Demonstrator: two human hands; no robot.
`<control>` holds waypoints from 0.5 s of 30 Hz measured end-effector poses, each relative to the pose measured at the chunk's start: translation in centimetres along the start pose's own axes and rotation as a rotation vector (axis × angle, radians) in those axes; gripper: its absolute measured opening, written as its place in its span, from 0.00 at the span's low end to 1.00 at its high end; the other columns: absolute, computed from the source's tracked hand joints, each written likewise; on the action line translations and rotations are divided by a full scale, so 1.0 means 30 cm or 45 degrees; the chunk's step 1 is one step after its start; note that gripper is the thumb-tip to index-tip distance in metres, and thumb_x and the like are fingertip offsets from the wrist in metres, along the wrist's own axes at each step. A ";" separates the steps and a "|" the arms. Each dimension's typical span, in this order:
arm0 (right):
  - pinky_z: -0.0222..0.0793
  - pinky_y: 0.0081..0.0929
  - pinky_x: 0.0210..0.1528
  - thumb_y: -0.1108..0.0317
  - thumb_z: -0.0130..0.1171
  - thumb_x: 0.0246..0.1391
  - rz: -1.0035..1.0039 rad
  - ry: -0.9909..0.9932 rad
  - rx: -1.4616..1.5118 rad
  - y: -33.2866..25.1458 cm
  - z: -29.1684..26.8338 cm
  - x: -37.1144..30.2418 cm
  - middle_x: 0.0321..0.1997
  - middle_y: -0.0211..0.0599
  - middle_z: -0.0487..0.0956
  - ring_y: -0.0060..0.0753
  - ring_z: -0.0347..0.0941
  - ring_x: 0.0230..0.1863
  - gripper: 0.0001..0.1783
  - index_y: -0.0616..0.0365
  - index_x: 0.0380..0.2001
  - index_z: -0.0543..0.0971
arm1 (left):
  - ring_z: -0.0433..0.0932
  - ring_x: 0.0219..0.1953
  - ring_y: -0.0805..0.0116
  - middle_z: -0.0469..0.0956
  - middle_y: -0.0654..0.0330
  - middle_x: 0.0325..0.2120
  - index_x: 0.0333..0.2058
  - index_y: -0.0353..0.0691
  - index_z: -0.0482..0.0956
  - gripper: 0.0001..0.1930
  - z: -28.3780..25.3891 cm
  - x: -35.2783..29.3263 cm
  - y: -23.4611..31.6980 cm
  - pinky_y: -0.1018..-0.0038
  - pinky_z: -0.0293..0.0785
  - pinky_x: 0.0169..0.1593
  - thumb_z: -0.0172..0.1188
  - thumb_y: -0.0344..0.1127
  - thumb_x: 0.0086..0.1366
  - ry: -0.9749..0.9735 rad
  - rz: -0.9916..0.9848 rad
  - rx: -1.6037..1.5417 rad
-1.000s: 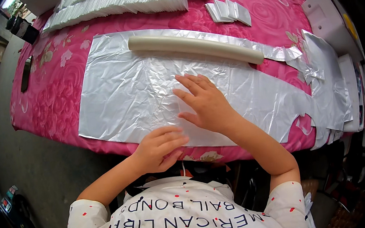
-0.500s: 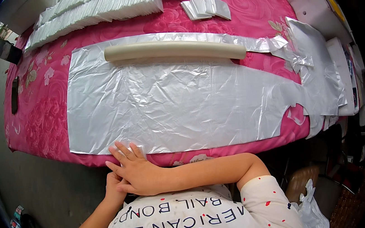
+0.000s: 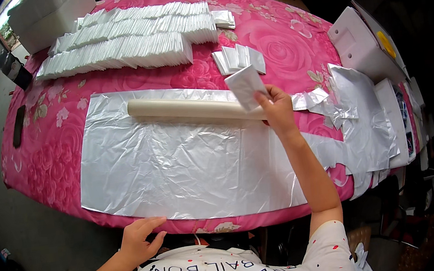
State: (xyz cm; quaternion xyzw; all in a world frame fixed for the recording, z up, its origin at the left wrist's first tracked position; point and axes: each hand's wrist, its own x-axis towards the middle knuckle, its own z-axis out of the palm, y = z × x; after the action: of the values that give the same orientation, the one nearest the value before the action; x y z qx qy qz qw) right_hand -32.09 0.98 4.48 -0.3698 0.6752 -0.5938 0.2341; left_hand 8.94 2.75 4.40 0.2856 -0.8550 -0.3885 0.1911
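In my raised right hand (image 3: 279,110) is a flat, square folded plastic bag (image 3: 243,84), pinched between thumb and fingers above the table. My left hand (image 3: 142,241) rests by the near table edge, fingers stretched out and apart, fingertips close to the border of a spread silvery-white plastic bag (image 3: 179,178). That bag lies flat and creased, with a cut-out at its right end. Across its far part lies a long cream tube (image 3: 186,108), its right end partly behind my right hand. Just beyond the held bag is a small fanned group of folded bags (image 3: 229,61).
Long rows of folded bags (image 3: 115,55) stand at the far left before a white foam box (image 3: 54,20). More loose plastic bags (image 3: 364,123) hang over a white box at the right. A dark bottle (image 3: 14,69) and black phone-like object (image 3: 19,126) lie along the left of the pink tablecloth (image 3: 46,156).
My right hand has left my left hand and swung up and away over the tube, carrying the folded bag. My left hand has spread its fingers at the near edge. The view has tilted up.
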 end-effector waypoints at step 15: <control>0.52 0.43 0.62 0.60 0.60 0.49 -0.502 -0.146 -0.950 0.028 -0.061 -0.223 0.58 0.52 0.65 0.54 0.57 0.60 0.27 0.62 0.50 0.70 | 0.79 0.33 0.59 0.79 0.55 0.38 0.38 0.37 0.78 0.16 -0.021 0.082 -0.024 0.70 0.75 0.34 0.62 0.24 0.47 -0.056 0.266 0.236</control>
State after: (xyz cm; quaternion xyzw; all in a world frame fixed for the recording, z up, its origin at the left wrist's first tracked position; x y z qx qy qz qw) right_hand -29.54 7.36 3.19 -0.5837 0.7460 -0.3206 0.0033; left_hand 7.63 0.46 4.50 0.2029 -0.9163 -0.2920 0.1846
